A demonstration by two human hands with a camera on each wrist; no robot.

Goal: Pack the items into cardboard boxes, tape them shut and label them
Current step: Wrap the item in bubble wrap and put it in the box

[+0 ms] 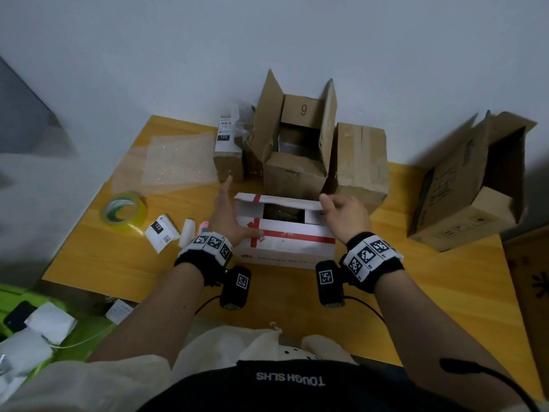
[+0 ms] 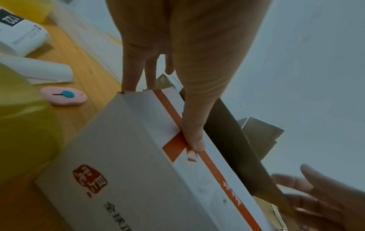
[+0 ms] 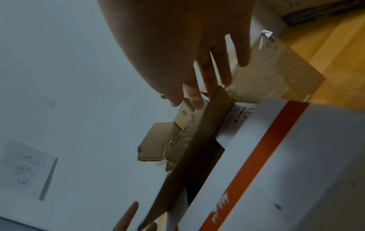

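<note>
Yellow wooden table (image 1: 401, 292) set against a pale wall. Left part: sheet of bubble wrap (image 1: 175, 160), roll of clear tape (image 1: 123, 211), printed label (image 1: 162, 236), curl of white backing paper (image 1: 187, 237) and a small pink cutter (image 2: 63, 97), the cutter just beside the white box with red stripes (image 1: 285, 242) near the front edge. Along the back stand a small labelled box (image 1: 228, 150), an open brown box marked 9 (image 1: 294, 144) and a closed brown box (image 1: 361, 162), close together, while a large open box (image 1: 472, 185) lies tipped on its side at the right end.
</note>
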